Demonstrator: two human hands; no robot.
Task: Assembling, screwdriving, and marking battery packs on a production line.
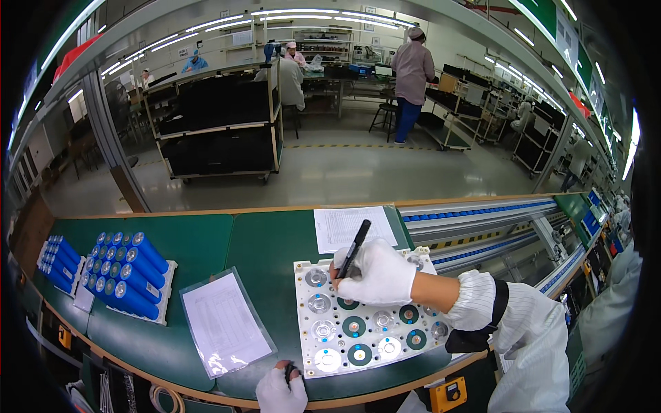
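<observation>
Room: people are working at benches far behind a green table (206, 248).
Right hand (375, 275): fingers are wrapping around a black marker (354, 248), tip pointing down at a white plate (372, 320).
Left hand (281, 392): sitting at the table's near edge, fingers curling over something small and dark.
Plate: lying flat mid-table, full of round silver and green-ringed spots.
Handling: looking stiff and light; holding its edges seems safest.
Nearby: blue battery tubes (127, 275) are resting on the left, and paper sheets (226, 323).

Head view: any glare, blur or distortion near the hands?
Head view: sharp around the right hand and its black marker; glare on the plastic-sleeved sheet and the white plate's shiny discs; fisheye bends the table edge; corners are black.
</observation>
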